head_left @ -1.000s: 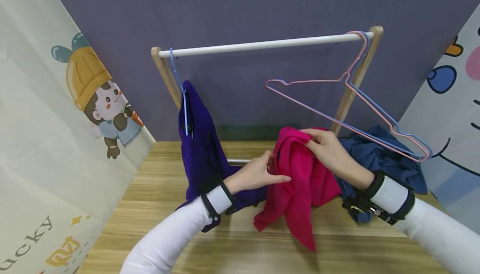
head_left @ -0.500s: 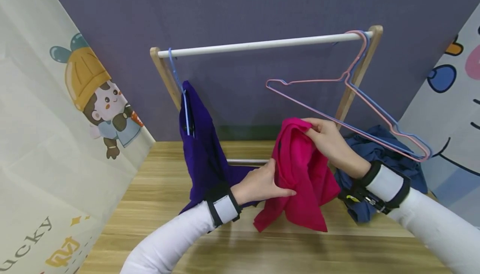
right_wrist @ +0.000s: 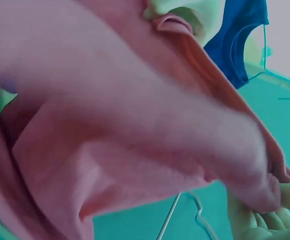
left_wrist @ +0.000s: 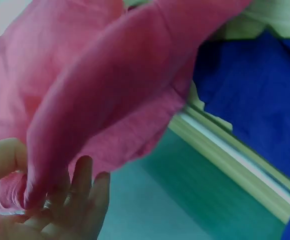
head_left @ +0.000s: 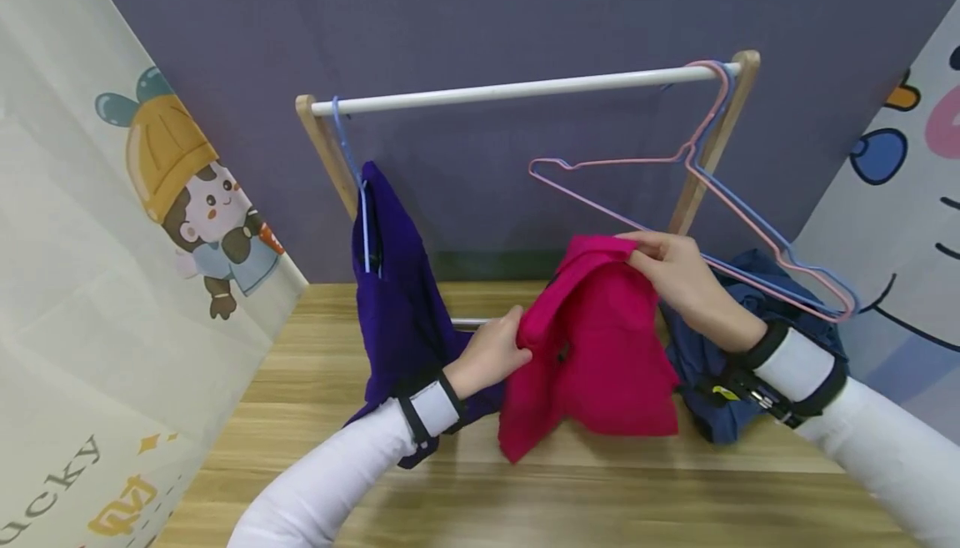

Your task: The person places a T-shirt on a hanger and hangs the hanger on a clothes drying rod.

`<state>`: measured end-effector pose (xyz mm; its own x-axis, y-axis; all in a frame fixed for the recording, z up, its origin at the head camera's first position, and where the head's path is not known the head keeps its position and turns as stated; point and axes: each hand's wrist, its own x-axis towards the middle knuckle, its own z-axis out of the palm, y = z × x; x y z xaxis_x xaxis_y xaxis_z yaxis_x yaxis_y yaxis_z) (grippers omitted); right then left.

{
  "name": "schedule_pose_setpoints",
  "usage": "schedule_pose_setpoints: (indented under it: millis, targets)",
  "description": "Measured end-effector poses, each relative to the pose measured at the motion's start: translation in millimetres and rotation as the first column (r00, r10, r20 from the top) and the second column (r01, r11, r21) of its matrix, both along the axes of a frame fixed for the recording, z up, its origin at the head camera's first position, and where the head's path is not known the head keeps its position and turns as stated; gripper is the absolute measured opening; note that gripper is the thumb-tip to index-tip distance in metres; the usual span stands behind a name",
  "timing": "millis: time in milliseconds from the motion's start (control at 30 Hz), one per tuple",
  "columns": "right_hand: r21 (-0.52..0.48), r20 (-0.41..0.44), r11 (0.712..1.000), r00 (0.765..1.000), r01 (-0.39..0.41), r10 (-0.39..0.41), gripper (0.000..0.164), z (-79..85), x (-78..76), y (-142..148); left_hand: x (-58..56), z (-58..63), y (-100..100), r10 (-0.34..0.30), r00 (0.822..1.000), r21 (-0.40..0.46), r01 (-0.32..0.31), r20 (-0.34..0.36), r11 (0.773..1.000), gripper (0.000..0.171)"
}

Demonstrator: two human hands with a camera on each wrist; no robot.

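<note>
A red-pink garment hangs stretched between both hands above the table, its lower part hanging loose. My left hand pinches its left upper edge; in the left wrist view the thumb and fingers close on a fold of the cloth. At the upper right corner my right hand grips the garment between thumb and fingers, also seen in the right wrist view, where the pink cloth fills most of the picture. Behind the left hand, a purple garment hangs on a blue hanger.
A rack with a white rail and wooden posts stands at the back. Near its right end hang a pink hanger and a blue hanger. Dark blue cloth lies on the wooden table behind the right wrist.
My left hand has gone from spread fingers beside the cloth to pinching its edge, moving slightly up and left. The bunched garment is now spread wider; my right hand has risen and shifted right.
</note>
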<state>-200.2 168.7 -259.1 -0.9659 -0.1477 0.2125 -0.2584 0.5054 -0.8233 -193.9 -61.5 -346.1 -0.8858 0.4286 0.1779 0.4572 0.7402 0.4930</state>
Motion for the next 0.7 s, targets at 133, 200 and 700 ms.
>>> schedule_pose_setpoints:
  millis: [133,200,700]
  targets:
    - [0.076,-0.019,0.996,0.999,0.048,-0.047,0.032,-0.8,0.5,11.5,-5.5,2.6,-12.0,0.009,1.0,0.02,-0.009,-0.001,1.0,0.032]
    - [0.092,-0.021,0.994,0.998,0.064,-0.062,0.033,-0.9,0.8,17.6,-7.9,5.2,-17.7,0.01,1.0,0.026,-0.01,-0.014,1.0,0.033]
    - [0.106,-0.029,0.991,0.996,0.082,-0.079,0.039,6.2,2.0,43.7,-22.1,35.4,-58.7,0.076,0.986,0.301,-0.028,-0.15,0.953,0.021]
